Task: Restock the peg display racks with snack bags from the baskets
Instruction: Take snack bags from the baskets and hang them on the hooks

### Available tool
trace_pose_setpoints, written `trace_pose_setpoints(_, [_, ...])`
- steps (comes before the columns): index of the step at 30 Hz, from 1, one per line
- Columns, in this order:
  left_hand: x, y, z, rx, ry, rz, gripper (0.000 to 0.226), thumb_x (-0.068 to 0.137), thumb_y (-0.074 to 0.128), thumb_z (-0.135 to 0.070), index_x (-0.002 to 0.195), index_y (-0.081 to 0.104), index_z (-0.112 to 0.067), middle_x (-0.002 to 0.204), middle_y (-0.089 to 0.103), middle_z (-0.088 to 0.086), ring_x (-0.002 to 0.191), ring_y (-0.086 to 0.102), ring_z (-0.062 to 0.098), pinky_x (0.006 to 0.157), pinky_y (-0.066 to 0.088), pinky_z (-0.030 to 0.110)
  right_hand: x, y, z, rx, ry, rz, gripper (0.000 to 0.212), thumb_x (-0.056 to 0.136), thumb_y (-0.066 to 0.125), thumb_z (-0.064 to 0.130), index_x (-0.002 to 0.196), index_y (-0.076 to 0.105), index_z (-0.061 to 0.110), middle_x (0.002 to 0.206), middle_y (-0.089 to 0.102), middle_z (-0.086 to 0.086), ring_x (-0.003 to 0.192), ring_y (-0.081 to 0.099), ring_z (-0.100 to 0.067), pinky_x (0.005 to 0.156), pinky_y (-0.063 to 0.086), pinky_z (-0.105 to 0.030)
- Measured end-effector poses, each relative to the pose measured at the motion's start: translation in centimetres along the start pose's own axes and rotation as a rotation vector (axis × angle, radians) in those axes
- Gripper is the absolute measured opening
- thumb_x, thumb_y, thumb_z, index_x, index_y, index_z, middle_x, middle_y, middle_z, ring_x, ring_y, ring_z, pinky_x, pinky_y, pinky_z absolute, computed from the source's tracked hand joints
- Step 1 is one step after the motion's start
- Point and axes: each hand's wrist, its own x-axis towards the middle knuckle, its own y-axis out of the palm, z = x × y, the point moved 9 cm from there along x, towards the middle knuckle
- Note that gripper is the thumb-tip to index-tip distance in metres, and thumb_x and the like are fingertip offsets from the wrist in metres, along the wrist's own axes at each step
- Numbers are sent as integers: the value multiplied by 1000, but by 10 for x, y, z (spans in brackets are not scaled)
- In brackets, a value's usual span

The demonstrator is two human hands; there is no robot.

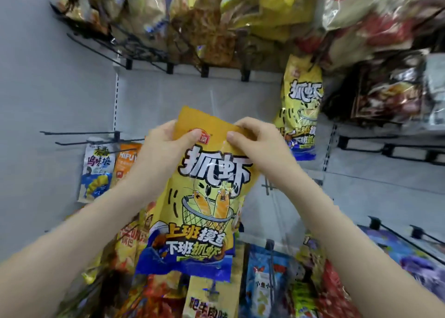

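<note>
Hands grip one bag: left hand [165, 146] and right hand [257, 142] pinch the top edge of the yellow shrimp bag [207, 209], below-left of its hung twin [301, 105]. Pushed on crooked, its header may tear or slip.

Grey peg rack [192, 96] holds hanging snack bags [302, 101] on black pegs [79, 132].

On held yellow bag [207, 197]: "抓虾", "下班抓虾". On hanging yellow bag [302, 105]: "抓虾". On orange bag [125, 161]: "HIFU".
</note>
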Motion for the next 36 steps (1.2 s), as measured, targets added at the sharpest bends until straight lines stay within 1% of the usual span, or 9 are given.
trace_pose_setpoints(3, [30,17,-25,-35,52,1,9,92,62,-22,96,69,-19,88,76,-2,83,72,18,82,57,45,25,-35,3,9,-19,-80,11,88,60,38,82,63,29,80,67,11,87,63,-18,91,47,-51])
trace_pose_setpoints(7, [73,47,-47,71,134,72,8,89,67,-29,94,70,-23,88,75,-5,86,71,18,86,55,47,50,-79,-5,-9,-24,-220,10,89,62,32,80,63,29,81,66,10,87,63,-19,88,49,-50])
trace_pose_setpoints(11, [103,87,-70,352,318,181,30,89,63,-39,114,53,-24,93,65,-13,87,64,10,77,53,26,64,-122,-33,35,51,-355,27,72,61,56,89,67,36,90,69,10,94,65,-20,93,48,-52])
trace_pose_setpoints(13, [110,109,-81,523,465,212,58,91,60,-39,140,31,-26,107,60,-14,96,60,12,72,48,23,68,-141,-46,63,86,-381,26,79,64,48,94,68,28,92,70,5,92,67,-22,89,52,-48])
trace_pose_setpoints(16, [113,149,-89,739,745,296,82,94,57,-36,153,2,-25,154,28,-1,136,33,19,103,37,32,68,-166,-59,35,107,-383,7,91,62,23,93,68,19,90,69,-4,84,67,-22,75,54,-35])
trace_pose_setpoints(19, [121,178,-80,740,831,412,68,98,44,-44,154,10,-25,160,11,-8,144,12,9,112,10,20,60,-189,-73,-10,154,-393,6,91,61,19,90,67,19,90,68,-7,80,65,-20,74,53,-36])
trace_pose_setpoints(24, [141,210,-51,606,781,621,64,93,13,-58,152,4,-35,158,23,-8,143,22,10,120,11,36,55,-219,-92,-286,182,-418,14,91,62,20,83,65,31,87,66,2,91,62,-27,87,49,-44])
trace_pose_setpoints(31, [184,217,-17,762,574,574,76,84,-3,-61,151,18,-34,161,13,-1,148,5,12,120,-1,46,67,-209,-85,-521,96,-481,29,90,63,20,75,56,44,85,57,24,98,52,-18,102,33,-55])
trace_pose_setpoints(36, [185,218,-30,170,359,611,99,68,11,-90,147,34,-35,154,33,-5,143,28,17,119,18,46,92,-194,-68,-496,11,-572,10,91,60,19,87,63,28,84,57,20,101,47,-18,101,32,-55])
